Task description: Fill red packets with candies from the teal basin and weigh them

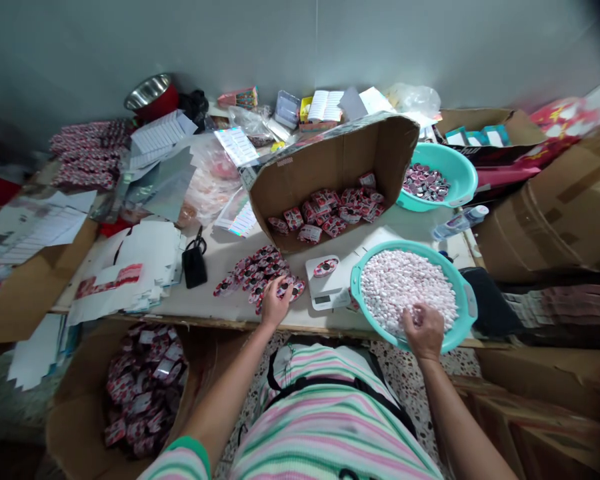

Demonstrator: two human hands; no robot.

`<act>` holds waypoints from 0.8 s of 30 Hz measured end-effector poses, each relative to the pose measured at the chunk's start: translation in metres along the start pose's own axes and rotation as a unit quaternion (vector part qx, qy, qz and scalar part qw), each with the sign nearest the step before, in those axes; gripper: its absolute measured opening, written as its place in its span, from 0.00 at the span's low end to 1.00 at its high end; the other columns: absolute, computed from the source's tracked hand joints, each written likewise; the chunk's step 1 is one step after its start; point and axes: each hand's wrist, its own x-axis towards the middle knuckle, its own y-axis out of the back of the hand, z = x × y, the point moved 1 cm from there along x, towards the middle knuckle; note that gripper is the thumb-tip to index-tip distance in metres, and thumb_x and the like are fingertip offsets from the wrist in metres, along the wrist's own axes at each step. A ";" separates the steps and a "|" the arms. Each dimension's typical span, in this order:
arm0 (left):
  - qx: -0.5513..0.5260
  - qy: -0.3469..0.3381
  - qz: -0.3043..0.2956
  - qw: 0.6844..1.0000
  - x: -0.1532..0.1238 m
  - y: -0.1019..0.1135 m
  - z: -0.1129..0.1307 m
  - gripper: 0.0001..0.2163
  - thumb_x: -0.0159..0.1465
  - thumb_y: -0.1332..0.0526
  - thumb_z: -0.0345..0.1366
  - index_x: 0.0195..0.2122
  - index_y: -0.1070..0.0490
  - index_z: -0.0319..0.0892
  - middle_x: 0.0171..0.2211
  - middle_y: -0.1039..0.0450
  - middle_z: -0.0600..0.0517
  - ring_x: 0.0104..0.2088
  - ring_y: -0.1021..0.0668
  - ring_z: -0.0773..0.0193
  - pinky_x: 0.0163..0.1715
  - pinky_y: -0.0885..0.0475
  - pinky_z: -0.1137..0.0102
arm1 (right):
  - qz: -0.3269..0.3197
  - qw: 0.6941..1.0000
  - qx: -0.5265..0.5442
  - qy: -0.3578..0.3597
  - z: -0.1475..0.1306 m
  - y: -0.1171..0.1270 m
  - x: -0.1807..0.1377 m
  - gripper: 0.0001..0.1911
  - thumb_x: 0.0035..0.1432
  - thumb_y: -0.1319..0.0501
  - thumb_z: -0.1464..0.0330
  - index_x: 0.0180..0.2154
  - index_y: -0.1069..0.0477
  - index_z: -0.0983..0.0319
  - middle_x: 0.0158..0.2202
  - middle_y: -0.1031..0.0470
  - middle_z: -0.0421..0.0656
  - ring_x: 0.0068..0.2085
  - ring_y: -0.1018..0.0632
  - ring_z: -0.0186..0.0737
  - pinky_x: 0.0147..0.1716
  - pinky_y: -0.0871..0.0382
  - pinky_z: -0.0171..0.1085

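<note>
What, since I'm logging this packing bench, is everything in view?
near basin: one, teal, table front right, full of whitish pellets
far basin: one, teal, back right, holds dark round pieces
scale: one, white, left of near basin
open box: one, brown, on its side mid-table, boxed packets inside
loose packets: a pile, red and white, table front
flat cartons: a stack, white, table left
bowl: one, steel, back left
bottle: one, clear, lying between the basins
floor box: one, brown, lower left, filled red and white
left hand: on the loose packets
right hand: in the pellets, grip unclear
</note>
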 end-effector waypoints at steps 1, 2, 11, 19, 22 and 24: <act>0.001 -0.002 0.001 1.000 0.000 0.000 0.000 0.14 0.63 0.43 0.42 0.48 0.33 0.45 0.42 0.26 0.49 0.46 0.26 0.61 0.51 0.33 0.64 | 0.002 1.000 -0.001 -0.001 0.000 0.000 0.000 0.15 0.56 0.44 0.59 0.40 0.34 0.63 0.34 0.32 0.48 0.36 0.33 0.44 0.43 0.40 0.44; 0.001 -0.005 0.002 1.000 0.000 0.000 0.001 0.13 0.63 0.43 0.42 0.47 0.33 0.45 0.42 0.26 0.49 0.46 0.26 0.61 0.51 0.33 0.64 | 0.004 1.000 -0.001 -0.002 0.000 0.000 0.000 0.15 0.56 0.44 0.59 0.40 0.34 0.64 0.34 0.32 0.47 0.36 0.33 0.44 0.43 0.40 0.44; 0.062 -0.082 -0.078 0.992 0.037 -0.048 0.034 0.24 0.55 0.36 0.44 0.52 0.37 0.43 0.47 0.30 0.45 0.50 0.30 0.55 0.53 0.35 0.61 | 0.007 1.000 0.011 -0.019 0.002 -0.002 -0.001 0.14 0.56 0.44 0.60 0.40 0.34 0.63 0.34 0.32 0.47 0.35 0.32 0.44 0.42 0.40 0.44; 0.117 -0.026 -0.162 0.979 0.071 -0.106 0.059 0.19 0.51 0.33 0.36 0.44 0.32 0.41 0.43 0.27 0.44 0.47 0.27 0.54 0.47 0.33 0.63 | 0.003 0.999 0.019 -0.035 -0.003 0.000 0.002 0.13 0.56 0.45 0.62 0.40 0.35 0.62 0.35 0.31 0.47 0.38 0.31 0.45 0.43 0.39 0.45; 0.119 -0.017 -0.158 0.980 0.073 -0.102 0.061 0.12 0.54 0.37 0.34 0.41 0.30 0.42 0.38 0.26 0.46 0.41 0.24 0.56 0.43 0.31 0.65 | 0.014 0.999 0.021 -0.043 -0.005 0.001 0.003 0.12 0.56 0.45 0.62 0.40 0.35 0.62 0.37 0.31 0.48 0.40 0.31 0.46 0.44 0.39 0.45; 0.109 -0.019 -0.138 0.984 0.073 -0.091 0.069 0.13 0.54 0.37 0.34 0.42 0.30 0.42 0.39 0.26 0.46 0.41 0.24 0.57 0.42 0.30 0.66 | 0.018 0.998 0.025 -0.048 -0.005 0.002 0.004 0.11 0.56 0.44 0.63 0.40 0.35 0.61 0.37 0.31 0.47 0.41 0.31 0.46 0.45 0.39 0.45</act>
